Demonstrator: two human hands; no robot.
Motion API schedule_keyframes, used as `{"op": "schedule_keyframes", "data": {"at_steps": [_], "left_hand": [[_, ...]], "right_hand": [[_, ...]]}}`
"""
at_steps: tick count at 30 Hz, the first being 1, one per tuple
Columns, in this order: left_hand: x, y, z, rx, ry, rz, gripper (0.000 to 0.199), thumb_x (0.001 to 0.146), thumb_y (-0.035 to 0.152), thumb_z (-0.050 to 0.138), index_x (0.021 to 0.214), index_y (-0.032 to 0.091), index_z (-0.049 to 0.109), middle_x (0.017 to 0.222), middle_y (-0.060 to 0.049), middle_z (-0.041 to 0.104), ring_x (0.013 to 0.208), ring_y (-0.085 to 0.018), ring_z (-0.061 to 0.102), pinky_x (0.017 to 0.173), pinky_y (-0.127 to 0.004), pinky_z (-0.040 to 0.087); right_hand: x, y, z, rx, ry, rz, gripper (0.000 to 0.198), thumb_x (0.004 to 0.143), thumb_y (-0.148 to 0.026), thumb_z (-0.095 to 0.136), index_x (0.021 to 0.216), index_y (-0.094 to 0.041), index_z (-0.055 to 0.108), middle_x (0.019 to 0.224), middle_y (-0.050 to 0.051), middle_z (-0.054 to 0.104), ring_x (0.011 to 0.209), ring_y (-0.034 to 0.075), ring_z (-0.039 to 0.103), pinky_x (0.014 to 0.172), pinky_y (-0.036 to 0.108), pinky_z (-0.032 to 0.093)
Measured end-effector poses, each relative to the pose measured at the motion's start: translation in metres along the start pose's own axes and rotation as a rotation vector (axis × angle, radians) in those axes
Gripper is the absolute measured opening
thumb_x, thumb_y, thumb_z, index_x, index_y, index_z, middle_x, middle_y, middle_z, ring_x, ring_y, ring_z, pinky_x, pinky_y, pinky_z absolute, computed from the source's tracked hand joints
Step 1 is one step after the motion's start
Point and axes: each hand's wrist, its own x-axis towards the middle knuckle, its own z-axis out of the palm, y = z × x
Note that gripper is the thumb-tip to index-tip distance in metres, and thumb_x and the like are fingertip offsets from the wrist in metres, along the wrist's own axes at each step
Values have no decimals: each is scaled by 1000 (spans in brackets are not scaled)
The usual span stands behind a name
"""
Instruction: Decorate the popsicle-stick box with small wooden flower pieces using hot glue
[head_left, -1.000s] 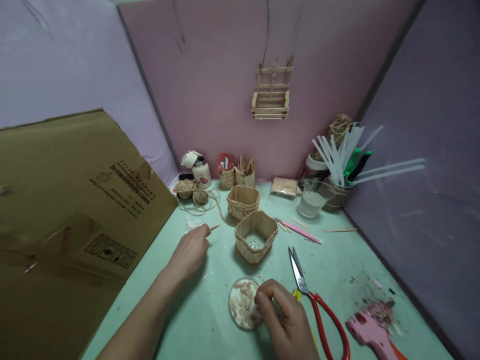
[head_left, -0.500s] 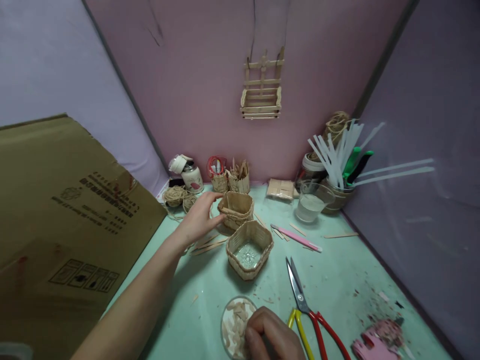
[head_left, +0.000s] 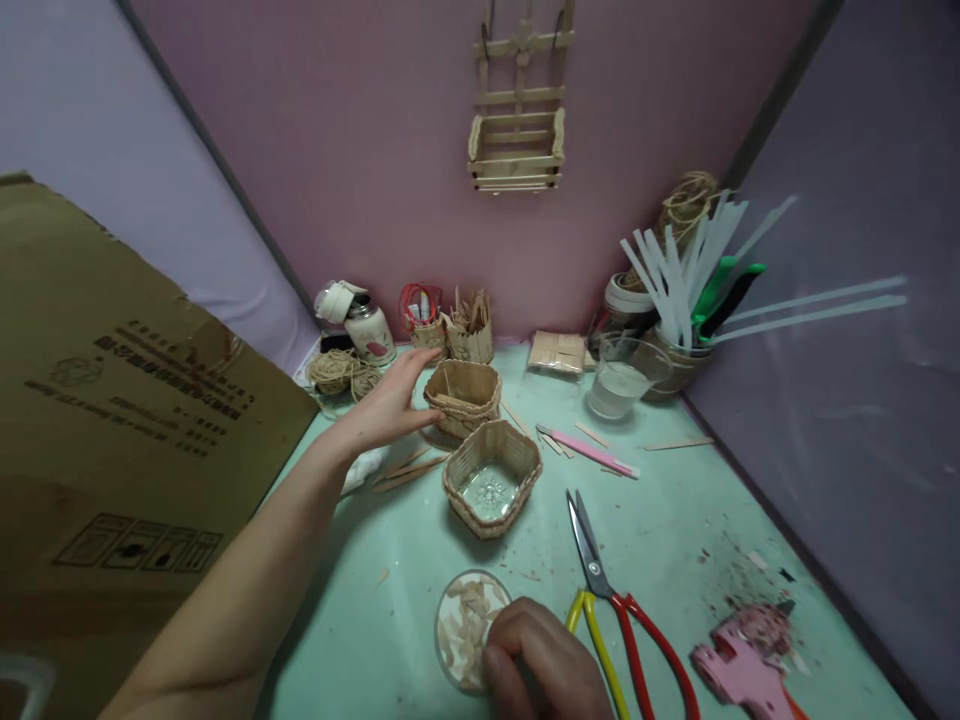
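Note:
My left hand (head_left: 390, 405) reaches to the left end of a woven basket (head_left: 463, 412) at the back. Its fingers and thumb are spread, thumb low by the basket's side; I cannot tell how firmly they touch. In front stands a second woven basket (head_left: 493, 505), with a clear patterned bottom inside. My right hand (head_left: 551, 660) is closed in a pinch at the right edge of a round dish (head_left: 442, 655) with small tan pieces (head_left: 469, 615). Whatever its fingertips hold is hidden.
Open scissors (head_left: 592, 565) with red handles overlap a yellow-handled tool (head_left: 596, 640). Pink tweezers (head_left: 589, 450) and thin wood sticks (head_left: 409, 472) lie around. A pink glue gun (head_left: 750, 655) is at right, a clear cup (head_left: 619, 390) behind. A cardboard box (head_left: 150, 420) fills the left.
The view has shifted, so most things appear higher in the picture. My left fingertips sit slightly higher over the back basket's rim. My right hand stays pinched by the dish.

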Motion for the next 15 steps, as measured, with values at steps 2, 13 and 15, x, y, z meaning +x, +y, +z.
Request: {"op": "schedule_keyframes", "data": {"at_steps": [2, 13, 15], "left_hand": [[-10, 11, -2, -2, 122, 8, 58, 81, 31, 65, 134, 21, 44, 136, -13, 50, 129, -27, 47, 109, -46, 37], [-99, 57, 23, -66, 307, -158, 22, 85, 23, 56, 107, 22, 59, 105, -5, 66, 100, -21, 60, 89, -36, 48], [-108, 52, 33, -119, 276, -234, 30, 83, 21, 56, 112, 21, 57, 107, -5, 66, 99, -21, 61, 88, -36, 48]], "right_hand": [[4, -6, -8, 16, -9, 45, 19, 94, -18, 47, 75, -23, 50, 71, 0, 57, 67, 14, 56, 63, 25, 43], [14, -19, -34, -118, 61, 164, 17, 96, -24, 45, 88, -23, 60, 82, 2, 64, 75, 16, 61, 66, 26, 47], [13, -17, -34, -133, 73, 195, 20, 97, -27, 43, 86, -22, 59, 81, 3, 64, 76, 17, 60, 68, 27, 46]]}}
